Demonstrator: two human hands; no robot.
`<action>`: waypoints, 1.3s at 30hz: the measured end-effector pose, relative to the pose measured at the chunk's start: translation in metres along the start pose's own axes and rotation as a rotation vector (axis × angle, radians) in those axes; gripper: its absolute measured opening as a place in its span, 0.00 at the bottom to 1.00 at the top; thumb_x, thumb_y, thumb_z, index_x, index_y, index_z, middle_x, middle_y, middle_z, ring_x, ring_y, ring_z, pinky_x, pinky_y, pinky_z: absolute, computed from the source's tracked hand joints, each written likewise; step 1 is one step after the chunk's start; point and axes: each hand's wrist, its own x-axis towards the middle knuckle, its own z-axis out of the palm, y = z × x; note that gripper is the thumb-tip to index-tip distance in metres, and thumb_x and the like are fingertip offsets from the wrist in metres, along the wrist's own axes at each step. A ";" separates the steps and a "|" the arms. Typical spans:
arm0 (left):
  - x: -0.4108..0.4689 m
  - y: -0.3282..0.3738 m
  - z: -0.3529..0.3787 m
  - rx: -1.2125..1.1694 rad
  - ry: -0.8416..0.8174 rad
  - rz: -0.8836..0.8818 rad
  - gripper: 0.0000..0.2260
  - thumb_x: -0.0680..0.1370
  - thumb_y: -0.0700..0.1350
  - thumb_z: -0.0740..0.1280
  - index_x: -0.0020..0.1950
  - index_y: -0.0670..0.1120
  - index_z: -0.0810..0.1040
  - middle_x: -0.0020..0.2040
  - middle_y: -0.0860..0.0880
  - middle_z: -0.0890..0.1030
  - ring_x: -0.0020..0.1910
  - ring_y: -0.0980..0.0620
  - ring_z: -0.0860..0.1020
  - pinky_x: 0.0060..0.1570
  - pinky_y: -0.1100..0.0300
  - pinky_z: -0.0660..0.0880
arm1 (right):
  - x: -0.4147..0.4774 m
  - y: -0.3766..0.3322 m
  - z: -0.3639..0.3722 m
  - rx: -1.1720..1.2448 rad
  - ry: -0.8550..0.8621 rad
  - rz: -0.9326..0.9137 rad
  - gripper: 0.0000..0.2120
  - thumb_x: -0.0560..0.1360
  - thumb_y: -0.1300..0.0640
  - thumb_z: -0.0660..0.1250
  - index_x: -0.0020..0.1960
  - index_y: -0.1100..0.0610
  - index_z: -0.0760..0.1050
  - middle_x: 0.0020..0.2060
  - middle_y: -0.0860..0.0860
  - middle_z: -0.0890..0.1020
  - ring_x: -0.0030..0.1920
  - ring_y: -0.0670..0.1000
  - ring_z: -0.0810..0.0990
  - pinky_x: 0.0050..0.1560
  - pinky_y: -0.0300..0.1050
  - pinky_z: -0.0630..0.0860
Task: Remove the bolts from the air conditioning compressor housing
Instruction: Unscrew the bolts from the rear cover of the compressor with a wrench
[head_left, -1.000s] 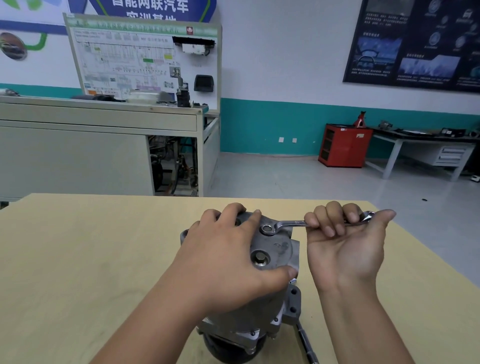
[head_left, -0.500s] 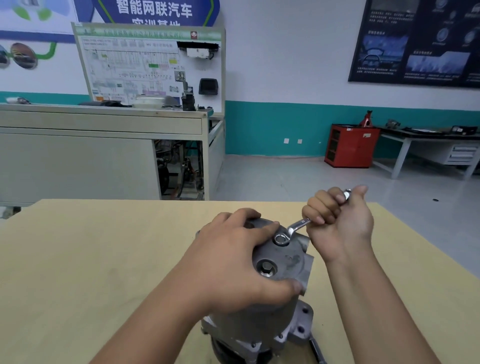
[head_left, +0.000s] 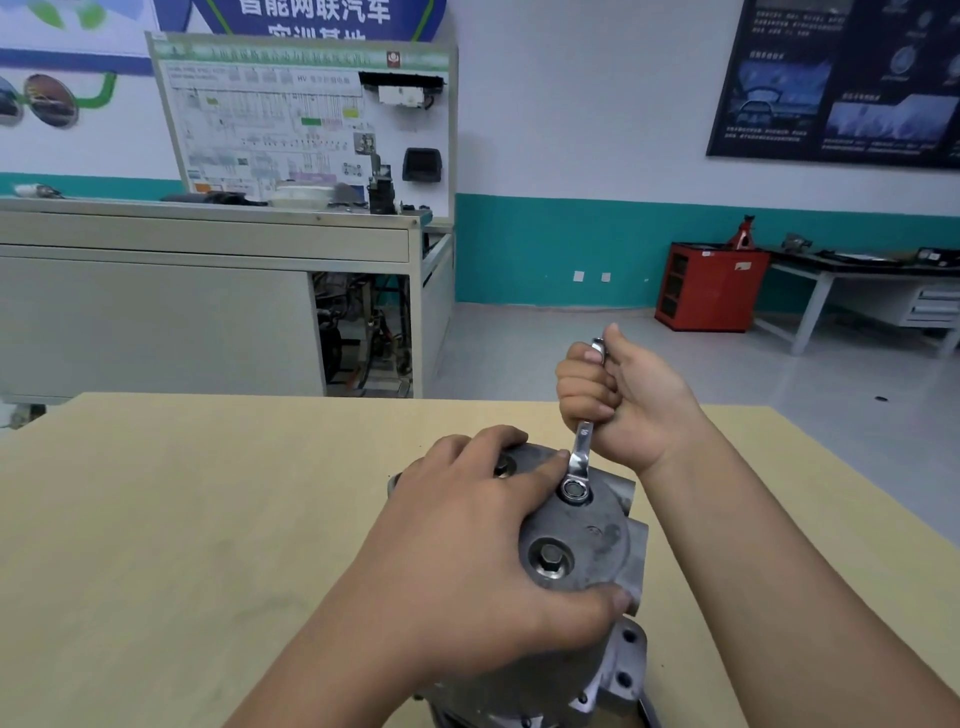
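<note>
A grey metal compressor housing (head_left: 597, 540) stands on end on the wooden table (head_left: 208, 519). My left hand (head_left: 467, 551) grips its top from the left, fingers and thumb wrapped over the end plate. A hex bolt (head_left: 550, 560) sits in the plate near my thumb. The ring end of a silver wrench (head_left: 577, 465) sits over another bolt at the plate's far edge, hiding it. My right hand (head_left: 618, 400) grips the wrench handle, which points away from me. A third bolt hole (head_left: 503, 470) shows between my left fingers.
A grey training bench with a wiring board (head_left: 301, 119) stands beyond the table's far edge. A red cabinet (head_left: 709, 286) and a workbench (head_left: 862, 280) sit at the far right wall. The compressor's mounting flange (head_left: 626, 670) juts out low at the right.
My right hand has swung the wrench handle counter-clockwise, from pointing right to pointing away from me. My left hand has kept its hold on the housing. The camera view has shifted slightly.
</note>
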 end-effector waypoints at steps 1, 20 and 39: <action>0.000 0.000 0.000 0.001 0.000 -0.005 0.44 0.55 0.78 0.49 0.71 0.68 0.54 0.67 0.66 0.56 0.65 0.59 0.58 0.63 0.63 0.59 | 0.000 0.001 0.000 0.040 -0.003 0.004 0.27 0.81 0.40 0.48 0.30 0.56 0.60 0.25 0.45 0.52 0.23 0.42 0.48 0.15 0.34 0.52; -0.008 0.032 0.014 0.108 0.143 -0.340 0.47 0.60 0.79 0.40 0.74 0.59 0.61 0.77 0.49 0.58 0.72 0.46 0.58 0.67 0.50 0.60 | -0.100 0.017 0.027 -0.139 -0.158 -0.894 0.11 0.75 0.50 0.56 0.40 0.56 0.67 0.29 0.48 0.66 0.31 0.45 0.66 0.38 0.37 0.68; -0.055 0.006 0.032 -0.351 0.448 -0.254 0.45 0.63 0.76 0.60 0.73 0.53 0.64 0.71 0.53 0.64 0.71 0.56 0.57 0.70 0.58 0.57 | -0.170 0.070 -0.013 -1.132 0.201 -1.084 0.16 0.73 0.41 0.61 0.42 0.53 0.79 0.39 0.47 0.83 0.42 0.49 0.83 0.45 0.41 0.79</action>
